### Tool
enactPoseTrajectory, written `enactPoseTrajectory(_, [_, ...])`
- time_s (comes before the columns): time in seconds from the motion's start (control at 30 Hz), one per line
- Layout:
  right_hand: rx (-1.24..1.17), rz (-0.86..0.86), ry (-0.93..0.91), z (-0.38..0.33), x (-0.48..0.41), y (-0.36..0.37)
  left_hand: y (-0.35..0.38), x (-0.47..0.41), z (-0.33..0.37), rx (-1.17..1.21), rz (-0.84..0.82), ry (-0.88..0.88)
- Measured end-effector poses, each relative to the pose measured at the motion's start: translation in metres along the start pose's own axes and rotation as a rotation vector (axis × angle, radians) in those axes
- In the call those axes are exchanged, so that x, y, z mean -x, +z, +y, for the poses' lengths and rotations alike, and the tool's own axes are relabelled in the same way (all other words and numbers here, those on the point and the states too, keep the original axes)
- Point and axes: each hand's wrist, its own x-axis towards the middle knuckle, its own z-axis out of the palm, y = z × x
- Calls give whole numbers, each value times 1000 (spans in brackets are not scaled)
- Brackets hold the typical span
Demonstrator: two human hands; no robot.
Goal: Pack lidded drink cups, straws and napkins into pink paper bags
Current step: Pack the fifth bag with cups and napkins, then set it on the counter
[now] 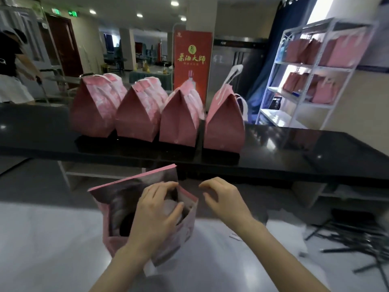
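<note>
Pale grey worktop (52,239) in the foreground: one open pink paper bag (117,218) is stood on it, a scatter of black straws (349,243) is lain at its right end, white sheets (282,234) beside them. Black glossy counter (305,148) behind it: four closed pink bags (155,116) are lined up side by side. White shelving unit (305,66) at back right is loaded with more pink bags (328,51) on two levels.

Dim indoor shot, soft blur.
I'm seeing ceiling spotlights (174,3) glaring, window glow washing the shelf (311,66), edges bending.
</note>
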Motion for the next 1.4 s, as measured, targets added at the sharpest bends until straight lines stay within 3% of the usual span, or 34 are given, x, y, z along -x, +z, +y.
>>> enactPoseTrajectory(0.17, [61, 21, 116, 83, 44, -59, 91, -8, 69, 41, -128, 65])
enactPoseTrajectory(0.4, [186, -81, 377, 216, 128, -151, 250, 0, 156, 132, -437, 96])
enactPoseTrajectory(0.8, [312, -262, 707, 377, 259, -232, 438, 42, 235, 139, -861, 24])
enactPoseTrajectory(1.0, [517, -459, 543, 417, 293, -224, 495, 66, 258, -20, -960, 78])
enactPoseTrajectory(1.17, [566, -451, 474, 434, 292, -215, 523, 84, 270, -168, -991, 138])
enactPoseTrajectory(1.4, [578, -438, 370, 426, 282, -203, 530, 94, 257, -169, -912, 199])
